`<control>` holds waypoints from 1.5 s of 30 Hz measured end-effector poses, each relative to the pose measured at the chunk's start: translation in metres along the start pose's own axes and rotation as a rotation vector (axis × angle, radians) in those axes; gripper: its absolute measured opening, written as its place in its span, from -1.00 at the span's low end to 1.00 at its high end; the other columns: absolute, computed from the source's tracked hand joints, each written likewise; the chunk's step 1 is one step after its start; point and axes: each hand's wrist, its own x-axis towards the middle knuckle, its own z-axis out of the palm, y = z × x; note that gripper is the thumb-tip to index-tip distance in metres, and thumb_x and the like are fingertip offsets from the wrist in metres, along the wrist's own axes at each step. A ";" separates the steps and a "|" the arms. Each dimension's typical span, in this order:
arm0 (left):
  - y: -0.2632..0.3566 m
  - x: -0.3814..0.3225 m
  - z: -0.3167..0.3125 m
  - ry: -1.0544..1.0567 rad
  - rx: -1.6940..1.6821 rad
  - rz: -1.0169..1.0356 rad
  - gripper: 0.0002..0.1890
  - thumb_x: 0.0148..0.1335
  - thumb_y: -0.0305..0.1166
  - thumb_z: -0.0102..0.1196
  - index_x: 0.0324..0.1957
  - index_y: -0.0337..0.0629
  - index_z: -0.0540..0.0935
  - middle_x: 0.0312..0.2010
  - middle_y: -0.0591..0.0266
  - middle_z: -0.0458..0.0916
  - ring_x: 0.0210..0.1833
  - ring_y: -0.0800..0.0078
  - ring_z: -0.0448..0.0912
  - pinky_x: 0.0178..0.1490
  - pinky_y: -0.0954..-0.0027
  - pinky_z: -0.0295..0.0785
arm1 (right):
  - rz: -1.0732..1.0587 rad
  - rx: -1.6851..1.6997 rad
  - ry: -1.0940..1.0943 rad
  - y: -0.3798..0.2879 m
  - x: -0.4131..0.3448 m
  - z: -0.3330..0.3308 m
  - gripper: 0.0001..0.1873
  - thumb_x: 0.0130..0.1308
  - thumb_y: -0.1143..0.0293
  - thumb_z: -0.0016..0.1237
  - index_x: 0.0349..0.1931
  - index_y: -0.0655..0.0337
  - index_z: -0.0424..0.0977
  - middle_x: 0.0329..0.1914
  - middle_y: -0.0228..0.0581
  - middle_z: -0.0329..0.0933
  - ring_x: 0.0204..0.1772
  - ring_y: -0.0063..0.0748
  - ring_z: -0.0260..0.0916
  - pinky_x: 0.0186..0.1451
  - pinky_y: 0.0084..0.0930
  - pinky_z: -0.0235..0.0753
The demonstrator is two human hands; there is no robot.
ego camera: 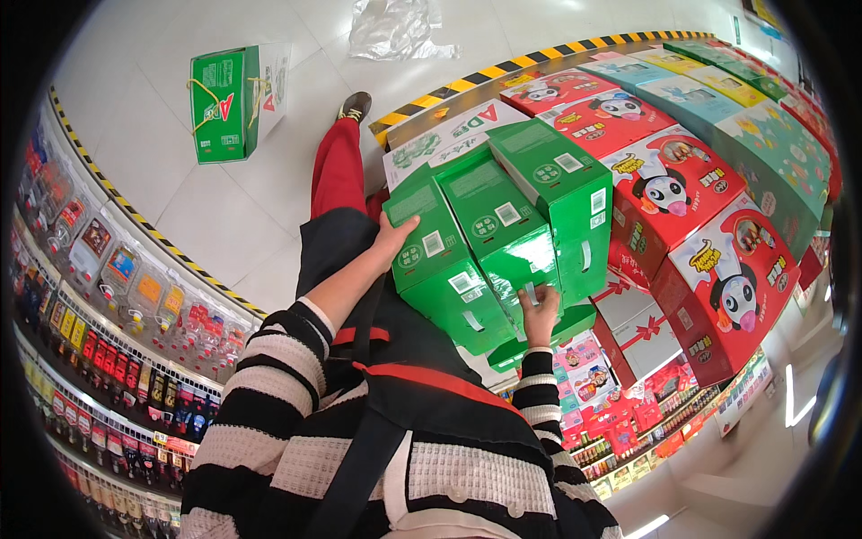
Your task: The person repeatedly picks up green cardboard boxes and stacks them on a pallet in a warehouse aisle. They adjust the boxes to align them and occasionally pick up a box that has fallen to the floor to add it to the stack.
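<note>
Several green cardboard drink cartons stand side by side on the display in front of me. My left hand (397, 236) rests with its fingers spread on the upper edge of the nearest green carton (431, 252). At the front face of the middle green carton (498, 209), my right hand (540, 306) has its fingertips on a small pale tab or strip; whether it grips the strip is hard to tell. A third green carton (549, 168) sits on the far side, slightly raised. White carton tops (451, 135) with green print lie beyond them.
Red panda-printed gift boxes (673, 182) are stacked to the right. A green and white carton with yellow cord handles (222, 104) stands on the tiled floor, near crumpled clear plastic (390, 27). Shelves of bottles (135, 290) run along the left. Black and yellow tape (465, 81) edges the display.
</note>
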 end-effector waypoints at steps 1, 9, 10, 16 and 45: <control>0.000 -0.001 0.001 0.006 -0.003 0.007 -0.15 0.13 -0.18 0.27 0.30 -0.17 0.02 0.07 -0.03 0.42 0.04 0.17 0.51 0.00 0.20 0.50 | 0.043 -0.095 -0.048 0.002 0.001 0.000 -0.68 0.03 0.28 0.24 -0.39 0.32 0.43 -0.25 -0.06 0.36 -0.11 -0.03 0.32 -0.02 -0.21 0.34; 0.001 0.001 0.003 0.026 0.014 0.004 -0.16 0.16 -0.19 0.25 0.31 -0.18 0.00 0.06 -0.03 0.41 0.05 0.21 0.50 -0.01 0.21 0.50 | 0.179 0.336 -0.188 -0.004 0.010 -0.009 -0.66 0.21 0.33 0.10 -0.63 0.24 0.29 -0.67 -0.49 0.12 -0.52 -0.64 -0.02 -0.46 -0.53 0.07; 0.000 0.001 0.003 0.014 0.013 0.005 -0.15 0.17 -0.17 0.24 0.32 -0.18 -0.01 0.07 -0.04 0.39 0.06 0.21 0.48 0.00 0.22 0.49 | 0.176 0.373 -0.192 -0.007 0.011 -0.009 -0.65 0.22 0.34 0.10 -0.64 0.21 0.26 -0.67 -0.54 0.09 -0.51 -0.67 -0.04 -0.47 -0.56 0.04; -0.002 0.005 0.002 0.009 -0.006 -0.037 -0.20 0.18 -0.22 0.23 0.30 -0.14 0.02 0.05 -0.03 0.40 0.04 0.20 0.50 -0.05 0.16 0.53 | 0.105 0.525 -0.191 -0.020 0.014 -0.006 -0.60 0.26 0.34 0.08 -0.66 0.19 0.18 -0.67 -0.60 0.05 -0.50 -0.75 -0.07 -0.49 -0.61 -0.03; 0.007 -0.006 0.012 0.012 -0.129 -0.033 -0.14 0.17 -0.33 0.22 0.34 -0.16 -0.09 0.04 -0.07 0.41 0.02 0.16 0.52 -0.12 0.19 0.57 | 0.054 0.259 -0.363 -0.003 0.027 -0.021 -0.57 0.30 0.26 0.08 -0.67 0.27 0.29 -0.70 -0.60 0.03 -0.55 -0.73 -0.10 -0.55 -0.54 -0.06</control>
